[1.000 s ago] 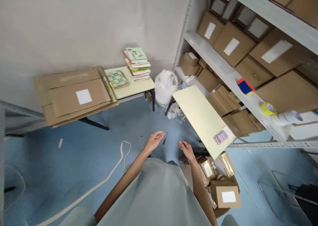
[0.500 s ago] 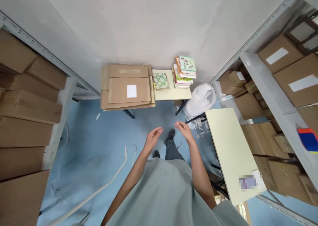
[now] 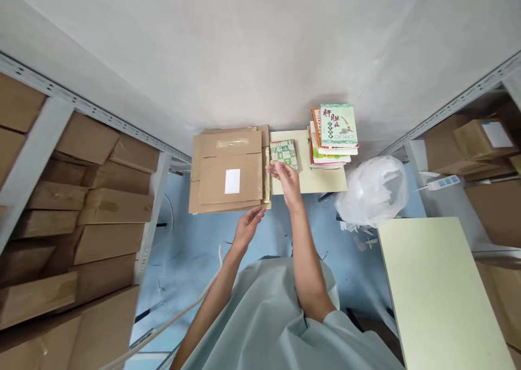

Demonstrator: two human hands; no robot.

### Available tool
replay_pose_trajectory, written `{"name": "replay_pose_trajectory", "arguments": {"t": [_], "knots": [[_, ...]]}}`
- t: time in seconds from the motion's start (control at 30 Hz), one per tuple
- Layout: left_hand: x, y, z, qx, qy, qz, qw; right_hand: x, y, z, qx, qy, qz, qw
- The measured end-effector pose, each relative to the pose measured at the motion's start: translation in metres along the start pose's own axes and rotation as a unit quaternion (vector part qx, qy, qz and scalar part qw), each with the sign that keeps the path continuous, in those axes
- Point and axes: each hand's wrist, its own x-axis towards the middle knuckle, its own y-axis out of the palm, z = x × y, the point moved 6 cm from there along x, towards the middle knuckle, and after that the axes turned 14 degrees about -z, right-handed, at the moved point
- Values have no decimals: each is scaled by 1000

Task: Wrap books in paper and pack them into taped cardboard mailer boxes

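A flattened stack of brown cardboard boxes (image 3: 250,177) with a white label lies on the left part of the pale table by the wall. My left hand (image 3: 247,228) is just below its front right corner, fingers stretched forward and holding nothing visible. Over the table beside the stack's right edge is my right hand (image 3: 287,181), its fingers slightly bent and apart, with nothing seen in them. Whether either hand touches the cardboard I cannot tell. A green-and-white checkered book (image 3: 285,152) lies directly beyond my right fingers. Farther right stands a pile of books (image 3: 337,128).
A white plastic bag (image 3: 368,191) sits right of the table, with scraps on the floor below. Another pale table (image 3: 439,283) stands at my right. Shelves of cardboard boxes (image 3: 118,212) line both sides. A pale hose-like strip (image 3: 183,310) runs past my left arm.
I have come closer to the wall table. Both hands have moved forward from in front of my body to the cardboard stack's right side, the right hand reaching farther.
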Motion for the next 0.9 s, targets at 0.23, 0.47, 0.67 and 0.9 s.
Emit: {"name": "replay_pose_trajectory", "arguments": {"t": [0.23,0.47,0.67,0.9], "knots": [[61,52,-37,-31,-22,-7,999,56,7,-24,-55,8,-6,998],[120,65,-57,-47,-31,-8,998,84,17,-38,-141,22,3,990],[172,84,-57,-44,-15,25,999,82,-19,-38,-248,4,6,969],[220,119,-40,4,21,35,999,123,-85,-63,-453,-5,-105,885]]}}
